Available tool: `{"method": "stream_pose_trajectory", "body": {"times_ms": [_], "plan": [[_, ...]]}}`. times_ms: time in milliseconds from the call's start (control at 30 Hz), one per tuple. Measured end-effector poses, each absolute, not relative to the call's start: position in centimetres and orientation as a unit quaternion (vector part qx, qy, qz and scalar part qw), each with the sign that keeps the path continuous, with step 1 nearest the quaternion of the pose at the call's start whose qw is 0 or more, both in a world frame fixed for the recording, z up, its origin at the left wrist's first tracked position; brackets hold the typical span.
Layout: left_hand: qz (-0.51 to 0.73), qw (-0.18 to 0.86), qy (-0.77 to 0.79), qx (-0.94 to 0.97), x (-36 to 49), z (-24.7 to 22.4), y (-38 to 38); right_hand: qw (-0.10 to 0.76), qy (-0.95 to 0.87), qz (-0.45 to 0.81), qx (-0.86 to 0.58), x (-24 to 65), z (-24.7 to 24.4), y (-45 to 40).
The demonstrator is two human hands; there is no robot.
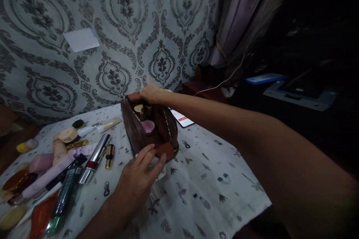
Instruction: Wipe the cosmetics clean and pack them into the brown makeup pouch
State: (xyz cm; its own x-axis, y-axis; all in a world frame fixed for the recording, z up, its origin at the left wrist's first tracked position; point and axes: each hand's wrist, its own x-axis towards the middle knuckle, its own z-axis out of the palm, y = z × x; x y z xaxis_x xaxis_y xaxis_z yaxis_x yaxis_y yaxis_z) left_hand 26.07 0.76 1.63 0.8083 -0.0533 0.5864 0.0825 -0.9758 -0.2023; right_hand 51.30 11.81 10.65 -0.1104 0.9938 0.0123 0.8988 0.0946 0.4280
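Note:
A brown zippered pouch [130, 125] stands open on the patterned tablecloth [196, 179]. Inside it lie a pink round item [148, 126] and a pale round-topped item [138, 108]. My left hand [140, 170] is at the pouch's near end, its fingers closed on the brown end tab, with something whitish partly hidden beneath. At the far end my right hand [150, 93] holds the pouch's rim, its fingers curled over the corner. A small black and gold tube [109, 156] lies left of the pouch.
Many cosmetics cover the left of the table, among them a silver tube [97, 157], a dark green tube [67, 188] and a compact [68, 134]. Behind my right forearm lies a phone [182, 118]. A patterned wall rises behind, and a white cable [224, 81] runs at the right.

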Motion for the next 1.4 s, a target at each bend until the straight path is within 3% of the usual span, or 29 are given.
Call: {"method": "stream_pose_trajectory", "body": {"times_ms": [1200, 1400], "plan": [[-0.299, 0.110, -0.008, -0.948, 26.0, 1.8, 0.8, 0.170, 0.710, 0.170, 0.662, 50.0, 12.0, 9.9], [-0.302, 0.107, -0.009, -0.947, 26.0, 1.6, 0.9, 0.115, 0.826, 0.154, 0.529, 48.5, 10.8, 10.5]]}}
